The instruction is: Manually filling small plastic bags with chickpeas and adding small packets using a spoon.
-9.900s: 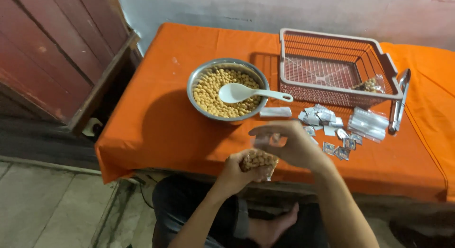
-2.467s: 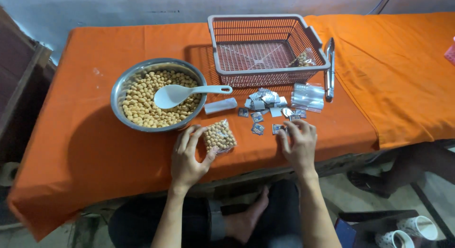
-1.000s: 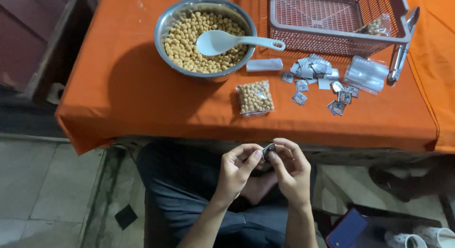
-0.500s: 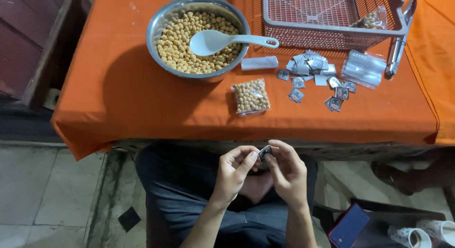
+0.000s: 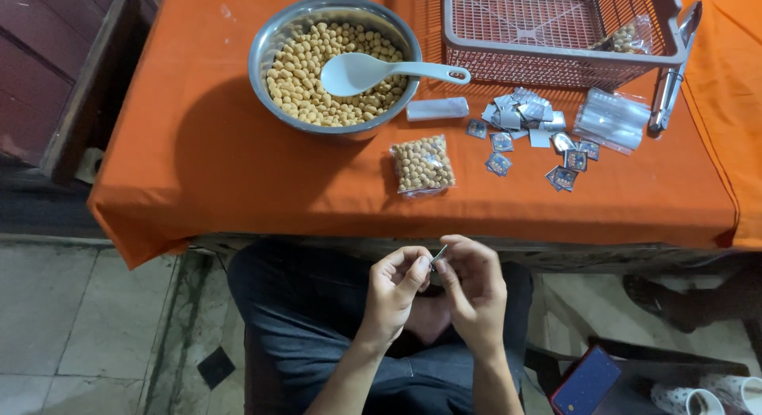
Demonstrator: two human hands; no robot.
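While I sit with both hands over my lap, below the near edge of the orange-clothed table (image 5: 198,169), my left hand (image 5: 394,292) and right hand (image 5: 474,292) meet on one small silver sachet (image 5: 438,256). My left thumb and forefinger are pressed together on its lower end; my right fingertips (image 5: 446,274) pinch it from the other side, the remaining fingers curled in loosely. The sachet shows edge-on as a thin sliver, its long axis slanting up and to the right, upper end toward the table.

On the table, well apart from my hands, lies a filled clear bag of beige beans (image 5: 422,164), long axis running away from me. Beyond it stand a steel bowl (image 5: 274,42) of the same beans holding a white spoon (image 5: 373,70), a scatter of silver sachets (image 5: 528,129), a stack of clear bags (image 5: 611,120) and a wire basket (image 5: 556,54).
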